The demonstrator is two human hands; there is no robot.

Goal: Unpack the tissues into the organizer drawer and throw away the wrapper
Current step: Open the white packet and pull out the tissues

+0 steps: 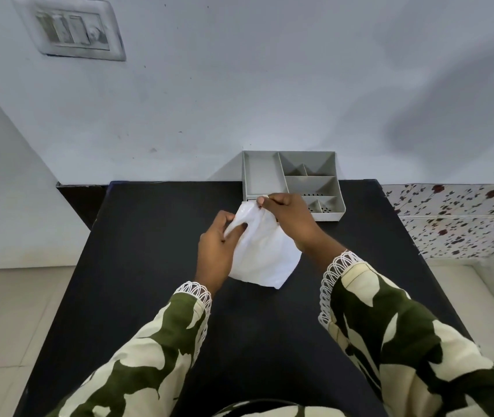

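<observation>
A white pack of tissues in a thin plastic wrapper (265,254) is held upright over the middle of the black table (149,236). My left hand (217,246) grips the wrapper's upper left side. My right hand (289,219) pinches its top edge between thumb and fingers. Just behind my right hand, the grey organizer (260,176) with several compartments stands at the table's far edge against the wall. Its long left compartment holds nothing.
The wall rises right behind the organizer, with a switch plate (71,31) high on the left. A floral-patterned surface (462,218) lies to the right of the table. Pale floor tiles (5,314) lie on the left.
</observation>
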